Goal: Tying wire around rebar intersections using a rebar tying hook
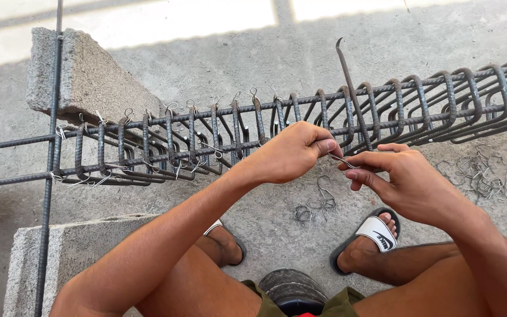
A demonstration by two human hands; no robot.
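Item: short tie wire point(342, 159), thin and pale, held between my two hands just near of the rebar cage point(300, 126). Long axis: running left to right, sloping slightly nearer toward the right. Left hand point(291, 152): fingers curled closed, thumb and forefinger pinching the wire's left end. Right hand point(403, 182): thumb and forefinger pinching the right end, remaining fingers loosely folded; a hooked metal tool point(352, 94) rises from this hand's side, its shaft slanting far and left over the cage, hook tip uppermost, though I cannot tell exactly how it is held. Both hands lie equally close to the wire, meeting at it. The cage, a long run of bars and stirrups, lies left to right across a concrete block point(83, 76). Loose wire ties point(476, 176) lie on the ground at right, more point(315, 205) beneath my hands.
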